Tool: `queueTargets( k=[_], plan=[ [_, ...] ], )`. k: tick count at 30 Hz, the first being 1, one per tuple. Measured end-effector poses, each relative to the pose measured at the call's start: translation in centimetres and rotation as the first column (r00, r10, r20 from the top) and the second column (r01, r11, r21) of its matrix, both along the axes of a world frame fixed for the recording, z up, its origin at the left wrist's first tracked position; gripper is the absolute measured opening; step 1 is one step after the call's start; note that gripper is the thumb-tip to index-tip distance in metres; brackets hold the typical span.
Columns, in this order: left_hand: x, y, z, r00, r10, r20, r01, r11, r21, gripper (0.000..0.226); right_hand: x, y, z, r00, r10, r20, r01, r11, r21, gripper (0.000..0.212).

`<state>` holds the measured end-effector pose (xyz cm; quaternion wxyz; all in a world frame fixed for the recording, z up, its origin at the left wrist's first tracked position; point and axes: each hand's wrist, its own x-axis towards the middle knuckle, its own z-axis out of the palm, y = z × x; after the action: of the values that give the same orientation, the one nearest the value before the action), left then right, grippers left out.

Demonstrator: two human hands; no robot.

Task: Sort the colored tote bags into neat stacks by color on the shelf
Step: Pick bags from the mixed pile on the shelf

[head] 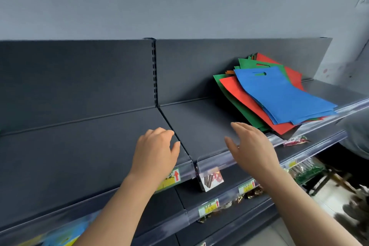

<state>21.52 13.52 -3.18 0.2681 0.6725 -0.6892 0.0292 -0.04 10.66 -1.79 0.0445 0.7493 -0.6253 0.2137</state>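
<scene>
On the dark shelf (201,124), bare board stretched left of the tote bags (279,94), a skewed blue, red and green pile overhanging the front lip at the right end. Above that lip the left hand (155,151) hovered loosely curled and the right hand (252,147) straight-fingered, both holding nothing.

1. Grey wall (179,2), above the dark back panel (79,78).
2. Slotted upright (153,72), black, vertical, at the back panel's joint.
3. Clear price rail (217,163), running along the front edge.
4. Yellow price label (171,178) with a red arrow, in the rail's left section.
5. Printed card (211,180), tilted, hanging below the rail joint.
6. Red-and-green packet (296,141), lying on the lower shelf (225,177) towards its right end.
7. Wrapped sweets (251,193), below the lower shelf's front rail.
</scene>
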Motion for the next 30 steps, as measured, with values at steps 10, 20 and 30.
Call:
queueTargets(
  k=[10,20,30],
  plan=[
    [-7.2,-8.7,1.1,0.99,-0.135,0.042,0.136,0.991,-0.02,0.032,-7.8,-5.4,1.7,0.986,-0.166,0.023,0.166,0.986,-0.025,0.036],
    [-17.0,-15.5,2.0,0.97,-0.238,-0.04,0.24,0.97,0.029,0.034,-18.2,-12.3,2.3,0.952,-0.303,0.045,0.3,0.951,0.069,0.037],
    [-25.8,-21.1,1.3,0.959,-0.063,-0.277,0.11,0.981,0.158,0.031,-28.0,-22.3,0.3,0.977,-0.213,0.004,0.21,0.967,0.145,0.025]
  ],
)
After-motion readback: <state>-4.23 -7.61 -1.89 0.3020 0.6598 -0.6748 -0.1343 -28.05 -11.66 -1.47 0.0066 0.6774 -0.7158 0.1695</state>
